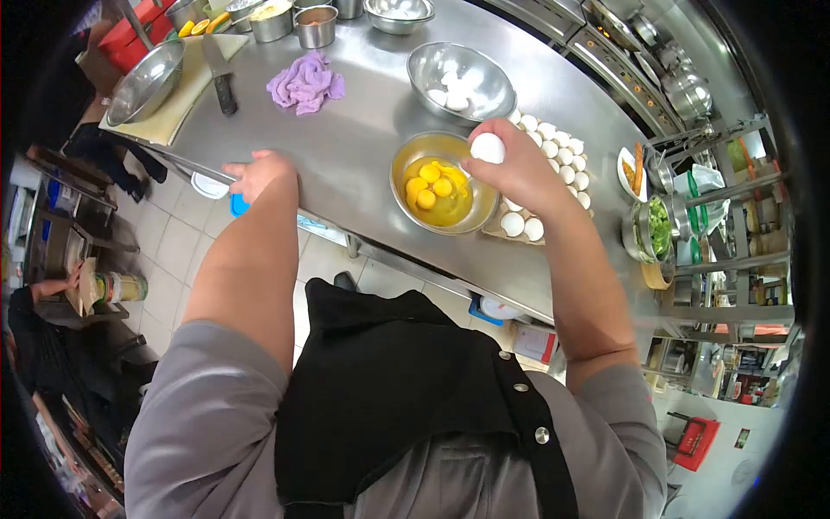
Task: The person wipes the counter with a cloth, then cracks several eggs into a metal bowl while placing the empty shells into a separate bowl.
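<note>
My right hand (523, 164) grips a white egg (488, 148) above the right rim of a metal bowl (399, 192). Several yolks (430, 184) with clear egg white lie in that bowl. Behind it, a second metal bowl (424, 65) contains white eggshells (456, 93). Partly beneath my right hand and forearm is a carton of whole white eggs (566, 156). My left hand (259, 176) rests at the counter's front edge with fingers apart, holding nothing.
On the steel counter (363, 112) lie a crumpled purple cloth (306, 83) and a knife (221, 78) beside a cutting board (177, 111) bearing a metal bowl (147, 82). Metal containers (316, 28) line the back. Greens (659, 227) stand at right. Other people are at left.
</note>
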`<control>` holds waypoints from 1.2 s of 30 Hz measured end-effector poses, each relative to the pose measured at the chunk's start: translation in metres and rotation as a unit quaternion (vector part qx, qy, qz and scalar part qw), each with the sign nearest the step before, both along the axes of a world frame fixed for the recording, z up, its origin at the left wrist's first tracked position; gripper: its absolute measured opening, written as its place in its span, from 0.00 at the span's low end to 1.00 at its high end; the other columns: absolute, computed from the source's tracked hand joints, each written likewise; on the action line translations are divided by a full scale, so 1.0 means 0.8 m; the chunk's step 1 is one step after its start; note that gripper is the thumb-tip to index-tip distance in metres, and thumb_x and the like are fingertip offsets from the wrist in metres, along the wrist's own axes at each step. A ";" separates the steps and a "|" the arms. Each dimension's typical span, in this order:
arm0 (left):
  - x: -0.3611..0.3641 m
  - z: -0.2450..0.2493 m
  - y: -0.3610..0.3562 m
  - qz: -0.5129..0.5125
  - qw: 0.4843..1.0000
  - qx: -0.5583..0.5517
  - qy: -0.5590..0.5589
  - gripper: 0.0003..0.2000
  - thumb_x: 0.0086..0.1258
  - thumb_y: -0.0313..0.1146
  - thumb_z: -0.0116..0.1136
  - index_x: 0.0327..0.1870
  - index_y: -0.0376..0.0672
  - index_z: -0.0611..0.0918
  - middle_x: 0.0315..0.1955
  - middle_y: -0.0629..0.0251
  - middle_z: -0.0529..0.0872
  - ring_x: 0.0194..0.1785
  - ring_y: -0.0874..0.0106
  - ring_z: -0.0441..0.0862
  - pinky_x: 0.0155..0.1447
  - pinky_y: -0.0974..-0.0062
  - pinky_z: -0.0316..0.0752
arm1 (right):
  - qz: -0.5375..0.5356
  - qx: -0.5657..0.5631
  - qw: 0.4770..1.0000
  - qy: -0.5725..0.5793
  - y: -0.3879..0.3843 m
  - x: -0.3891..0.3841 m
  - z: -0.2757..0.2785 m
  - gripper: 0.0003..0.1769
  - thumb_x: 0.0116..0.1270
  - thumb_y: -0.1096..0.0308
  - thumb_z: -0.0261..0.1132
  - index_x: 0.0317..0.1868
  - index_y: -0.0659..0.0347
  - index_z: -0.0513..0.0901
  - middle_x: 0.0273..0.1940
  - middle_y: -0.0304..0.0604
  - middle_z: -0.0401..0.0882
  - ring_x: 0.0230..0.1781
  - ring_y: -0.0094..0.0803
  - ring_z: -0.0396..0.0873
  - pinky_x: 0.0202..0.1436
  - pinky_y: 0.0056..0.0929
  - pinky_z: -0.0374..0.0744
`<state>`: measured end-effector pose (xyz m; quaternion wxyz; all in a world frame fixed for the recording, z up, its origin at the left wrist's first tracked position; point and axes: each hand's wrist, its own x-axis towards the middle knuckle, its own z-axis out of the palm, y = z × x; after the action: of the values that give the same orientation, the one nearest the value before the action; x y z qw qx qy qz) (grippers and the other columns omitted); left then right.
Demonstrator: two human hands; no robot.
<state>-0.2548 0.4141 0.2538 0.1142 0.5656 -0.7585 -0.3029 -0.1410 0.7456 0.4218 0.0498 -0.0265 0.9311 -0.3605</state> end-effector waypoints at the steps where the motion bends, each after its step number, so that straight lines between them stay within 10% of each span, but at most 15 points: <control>1: 0.002 0.002 0.000 0.002 1.000 0.009 0.002 0.39 0.77 0.51 0.53 0.86 0.54 0.56 0.68 0.43 0.73 0.58 0.44 0.86 0.56 0.42 0.83 | 0.023 0.011 0.998 0.065 0.004 -0.003 0.004 0.24 0.64 0.57 0.77 0.54 0.60 0.81 0.45 0.47 0.87 0.44 0.35 0.86 0.51 0.33 0.83; 6: 0.010 0.018 0.008 -0.003 1.000 0.002 -0.011 0.38 0.77 0.50 0.54 0.86 0.54 0.57 0.67 0.44 0.74 0.58 0.44 0.86 0.56 0.43 0.83 | -0.032 -0.033 0.987 0.152 -0.015 -0.002 0.103 0.20 0.64 0.64 0.78 0.53 0.59 0.82 0.42 0.40 0.87 0.42 0.25 0.85 0.46 0.27 0.83; 14: 0.007 0.017 0.006 0.005 1.000 0.009 0.005 0.37 0.77 0.49 0.55 0.85 0.55 0.58 0.66 0.45 0.74 0.59 0.45 0.85 0.58 0.43 0.82 | -0.101 -0.190 0.826 0.522 0.005 -0.094 0.183 0.27 0.63 0.65 0.82 0.56 0.65 0.80 0.32 0.35 0.84 0.29 0.20 0.80 0.31 0.16 0.76; 20: 0.010 0.025 0.008 0.001 1.000 0.015 -0.004 0.36 0.78 0.49 0.54 0.85 0.55 0.58 0.66 0.45 0.74 0.60 0.45 0.85 0.57 0.42 0.82 | -0.092 0.113 0.928 0.342 0.055 -0.132 0.053 0.43 0.62 0.50 0.79 0.71 0.64 0.76 0.64 0.57 0.82 0.66 0.47 0.81 0.69 0.42 0.79; 33: 0.010 0.005 0.005 0.012 0.999 -0.024 0.034 0.37 0.76 0.48 0.58 0.83 0.51 0.60 0.61 0.41 0.76 0.55 0.44 0.86 0.56 0.47 0.83 | -0.230 0.095 0.929 0.273 0.136 0.048 -0.138 0.15 0.71 0.65 0.73 0.52 0.64 0.84 0.43 0.50 0.84 0.41 0.39 0.84 0.48 0.36 0.83; 36: 0.014 0.009 0.006 0.018 0.999 -0.027 0.033 0.37 0.75 0.48 0.59 0.83 0.50 0.62 0.62 0.42 0.76 0.55 0.46 0.86 0.55 0.49 0.84 | -0.221 -0.064 0.936 0.266 0.173 0.092 -0.192 0.12 0.70 0.71 0.72 0.51 0.65 0.83 0.42 0.49 0.81 0.40 0.40 0.83 0.46 0.34 0.83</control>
<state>-0.2437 0.4185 0.2611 0.1596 0.5655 -0.7520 -0.2987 -0.0674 0.8841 0.2679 -0.2823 0.0815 0.8676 -0.4012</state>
